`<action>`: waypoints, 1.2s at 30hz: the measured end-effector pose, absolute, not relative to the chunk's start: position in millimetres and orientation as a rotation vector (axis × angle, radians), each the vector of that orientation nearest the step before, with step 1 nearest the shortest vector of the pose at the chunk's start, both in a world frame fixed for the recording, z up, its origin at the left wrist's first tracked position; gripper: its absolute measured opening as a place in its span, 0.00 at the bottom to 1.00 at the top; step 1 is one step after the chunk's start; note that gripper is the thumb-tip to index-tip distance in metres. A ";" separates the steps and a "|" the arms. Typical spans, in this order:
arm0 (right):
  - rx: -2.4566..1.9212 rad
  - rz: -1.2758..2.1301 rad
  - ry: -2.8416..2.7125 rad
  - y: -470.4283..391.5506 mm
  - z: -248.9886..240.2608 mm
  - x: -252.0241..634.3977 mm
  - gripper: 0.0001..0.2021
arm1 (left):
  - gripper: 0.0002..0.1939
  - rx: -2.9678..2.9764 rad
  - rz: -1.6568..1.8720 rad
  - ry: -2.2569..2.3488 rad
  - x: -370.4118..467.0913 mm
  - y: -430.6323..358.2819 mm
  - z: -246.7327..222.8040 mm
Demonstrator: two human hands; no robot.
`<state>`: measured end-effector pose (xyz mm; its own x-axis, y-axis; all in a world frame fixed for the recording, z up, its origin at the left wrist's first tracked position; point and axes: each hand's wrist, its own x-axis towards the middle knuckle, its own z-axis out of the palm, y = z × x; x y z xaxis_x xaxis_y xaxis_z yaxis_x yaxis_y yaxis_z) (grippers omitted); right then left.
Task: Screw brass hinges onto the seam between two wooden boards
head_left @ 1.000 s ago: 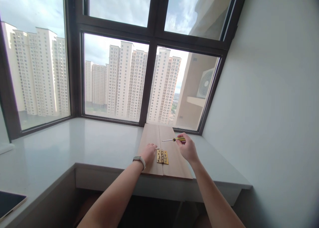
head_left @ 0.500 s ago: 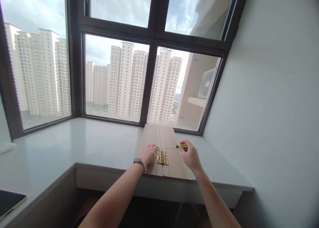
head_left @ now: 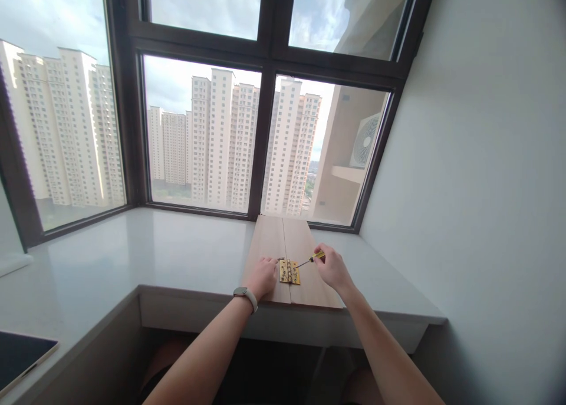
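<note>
A gold-coloured butt hinge [head_left: 289,272] lies opened flat across the seam between two pale wooden boards [head_left: 309,293], with small dark pieces on its leaves. My left hand [head_left: 263,276] rests on the left board, fingers stretched toward the hinge's left edge. A tiny dark metal piece [head_left: 280,259] is at its fingertips; whether it is held is unclear. Closed around the yellow-and-black handle of a screwdriver [head_left: 317,256], my right hand [head_left: 332,268] is to the right of the hinge. The screwdriver's shaft slants down left, its tip at the right leaf.
The boards lie on a white windowsill counter [head_left: 194,246], reaching back to the dark window frame [head_left: 198,209]. A flat dark-screened device [head_left: 22,358] sits at the lower left. A white wall [head_left: 477,157] rises on the right.
The screwdriver's tip has come down from above the hinge to its right leaf, and the handle has tilted up. My left hand stays beside the hinge. The view has shifted slightly.
</note>
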<state>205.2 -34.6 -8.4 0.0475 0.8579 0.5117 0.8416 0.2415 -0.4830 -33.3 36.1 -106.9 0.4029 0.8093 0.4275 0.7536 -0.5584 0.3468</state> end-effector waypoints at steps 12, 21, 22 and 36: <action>-1.658 -0.061 -1.805 -19.8 -11.6 207.1 0.04 | 0.21 2.489 0.922 1.433 -32.2 32.7 -115.6; -2.022 -0.042 -1.983 -3.8 23.7 201.3 0.15 | 0.23 2.546 0.865 1.415 -32.4 24.4 -111.0; -2.069 -0.051 -2.000 -1.4 29.0 199.9 0.19 | 0.23 2.551 0.859 1.415 -32.3 23.6 -110.5; -2.074 -0.035 -2.216 23.5 52.5 191.5 0.10 | 0.26 2.546 0.823 1.425 -32.8 22.9 -110.5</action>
